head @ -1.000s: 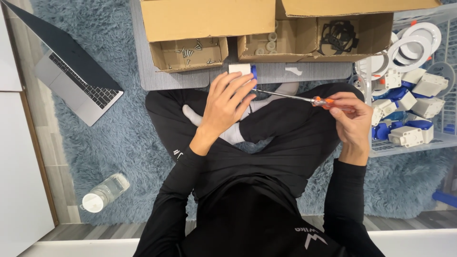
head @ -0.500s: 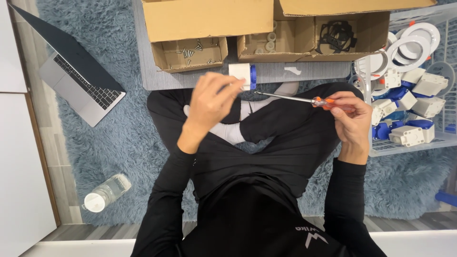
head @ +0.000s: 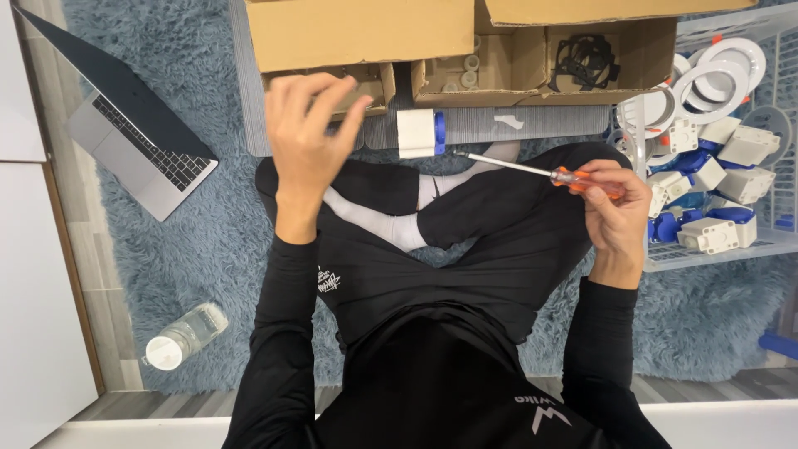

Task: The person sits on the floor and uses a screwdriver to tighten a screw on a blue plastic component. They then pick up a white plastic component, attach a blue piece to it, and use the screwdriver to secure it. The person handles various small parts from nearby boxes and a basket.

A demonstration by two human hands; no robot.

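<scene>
Over rug (head: 208, 241), left hand (head: 303, 137) has risen boxward.

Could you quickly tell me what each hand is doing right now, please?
Left hand: raised by the box, fingers pinched; contents cannot be told.
Right hand: closed on the screwdriver.

The rug (head: 191, 241) is shaggy grey-blue; the boxes (head: 366, 33) are plain brown cardboard, and the laptop (head: 137, 150) is silver with a dark lid and black keys. The screwdriver (head: 540, 173) has a silver shaft and an orange handle, the block (head: 420, 133) is white with a blue end, and the parts (head: 715, 191) in the basket (head: 706, 254) are white and blue, with white rings (head: 715, 75) above. The clothes (head: 465, 274) are black with small white prints, the socks (head: 378, 220) pale grey, and the bottle (head: 183, 337) clear with a white cap.
</scene>
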